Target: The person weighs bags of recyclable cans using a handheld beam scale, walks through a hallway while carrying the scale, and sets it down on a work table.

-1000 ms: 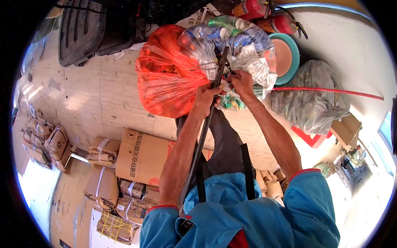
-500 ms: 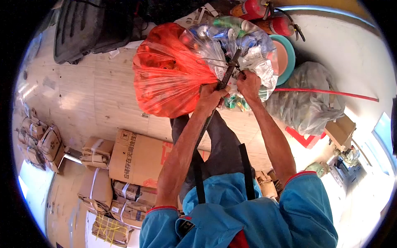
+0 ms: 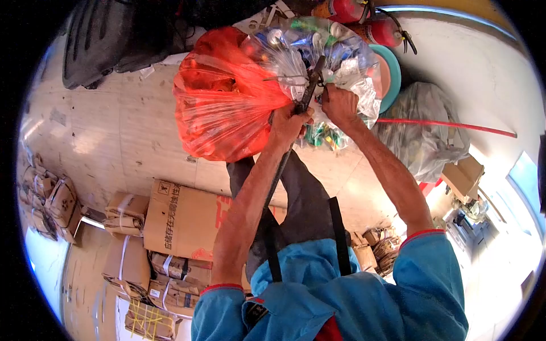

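Observation:
My left hand (image 3: 290, 120) is wrapped round a long dark bar (image 3: 310, 91) and the gathered neck of a red plastic bag (image 3: 219, 102). The bar runs down between my legs, and a thin wire or hook shows near its top. Just right of the bar's upper end, my right hand (image 3: 341, 105) is closed on something dark and thin that I cannot make out. Behind both hands bulges a clear bag (image 3: 358, 74) of cans and bottles, touching the red bag on its right side.
A teal basin (image 3: 392, 79), a grey bag (image 3: 426, 136) and a red pole (image 3: 449, 124) lie to the right. Fire extinguishers (image 3: 381, 33) stand at the top. A black bin (image 3: 102, 45) is upper left; flattened cardboard (image 3: 182, 221) and bundles (image 3: 128, 258) lie lower left.
The bags and surroundings have shifted left in view. My right hand has moved slightly up against the bar's upper part, while my left hand keeps its hold.

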{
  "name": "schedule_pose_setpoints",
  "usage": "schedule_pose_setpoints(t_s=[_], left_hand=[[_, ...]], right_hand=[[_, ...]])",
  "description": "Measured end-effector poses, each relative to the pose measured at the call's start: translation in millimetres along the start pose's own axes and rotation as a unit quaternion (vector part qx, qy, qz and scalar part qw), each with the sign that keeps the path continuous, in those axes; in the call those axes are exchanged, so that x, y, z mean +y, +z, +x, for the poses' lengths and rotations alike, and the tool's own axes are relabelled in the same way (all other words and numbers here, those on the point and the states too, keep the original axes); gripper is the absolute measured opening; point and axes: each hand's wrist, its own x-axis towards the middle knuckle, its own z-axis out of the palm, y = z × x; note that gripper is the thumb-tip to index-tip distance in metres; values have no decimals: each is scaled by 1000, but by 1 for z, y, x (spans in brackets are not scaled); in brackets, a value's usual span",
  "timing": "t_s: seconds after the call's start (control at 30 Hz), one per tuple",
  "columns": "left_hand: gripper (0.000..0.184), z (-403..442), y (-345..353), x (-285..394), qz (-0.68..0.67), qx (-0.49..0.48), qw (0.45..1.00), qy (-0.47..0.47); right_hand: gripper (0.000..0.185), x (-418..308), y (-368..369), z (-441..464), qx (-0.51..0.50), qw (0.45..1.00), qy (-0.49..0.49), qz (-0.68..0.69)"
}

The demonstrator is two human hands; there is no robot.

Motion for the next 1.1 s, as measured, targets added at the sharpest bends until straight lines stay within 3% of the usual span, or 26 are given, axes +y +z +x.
schedule_pose_setpoints(t_s=[0.17, 0.43, 0.53, 0.63, 0.73, 0.83, 0.97, 1.1], left_hand=[[21, -5, -3, -3, 29, -32, 998, -46], [20, 13, -9, -11, 104, -68, 992, -7], [26, 19, -5, -24, 127, -49, 988, 66], [48, 21, 1, -18, 202, -55, 969, 132], [68, 24, 10, 2, 168, -118, 976, 69], [78, 34, 15, 16, 246, -104, 964, 2], [70, 58, 14, 26, 346, -119, 929, -63], [46, 59, 14, 44, 311, -136, 933, -118]], right_hand=[[11, 12, 0, -5, -25, 999, 9, -33], [12, -1, 15, -17, 112, 986, 116, 39], [13, 1, 19, -16, 101, 980, 160, 56], [14, 8, 25, -12, 78, 981, 171, 49], [16, 9, 19, -10, 31, 986, 155, 45], [19, 13, 21, -10, 29, 992, 123, 30], [19, 16, 24, -14, 27, 995, 94, -2], [19, 20, 25, -12, 14, 998, 66, -6]])
